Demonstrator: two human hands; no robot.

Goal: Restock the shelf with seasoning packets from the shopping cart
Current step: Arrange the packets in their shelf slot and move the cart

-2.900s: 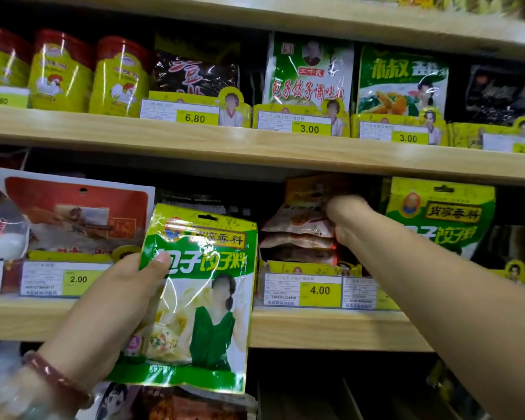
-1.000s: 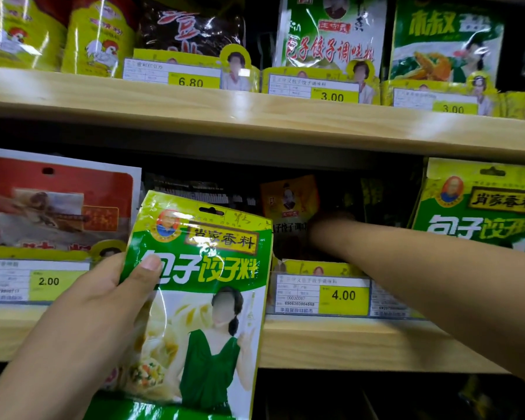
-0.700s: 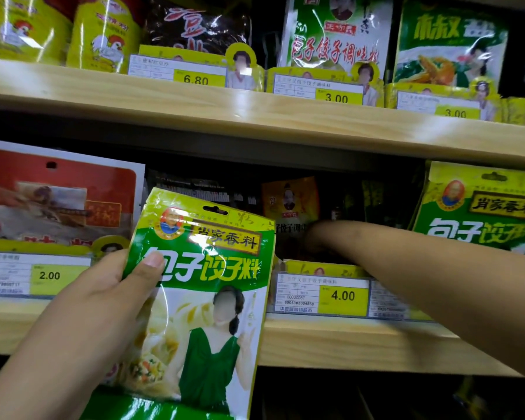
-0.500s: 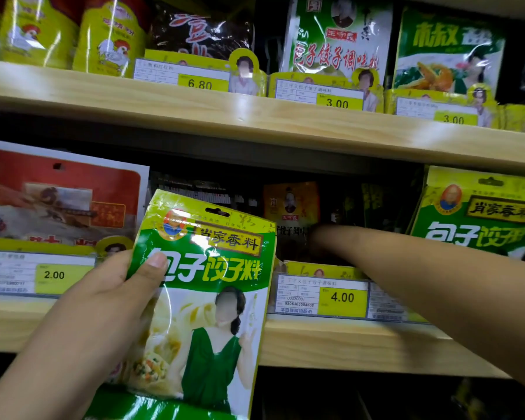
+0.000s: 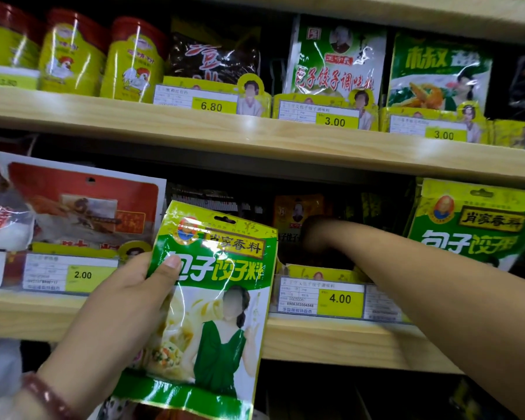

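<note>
Currently, left hand [image 5: 115, 301] is gripping a seasoning packet [image 5: 215, 298] while right hand [image 5: 315, 234], grip indiscernible, is clearing the shelf [image 5: 331, 341] slot for insertion.

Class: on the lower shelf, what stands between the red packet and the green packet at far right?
Head view: an orange packet set back, the right hand before it.

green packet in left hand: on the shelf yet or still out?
Out. The left hand grips the green packet upright in front of the shelf edge.
</note>
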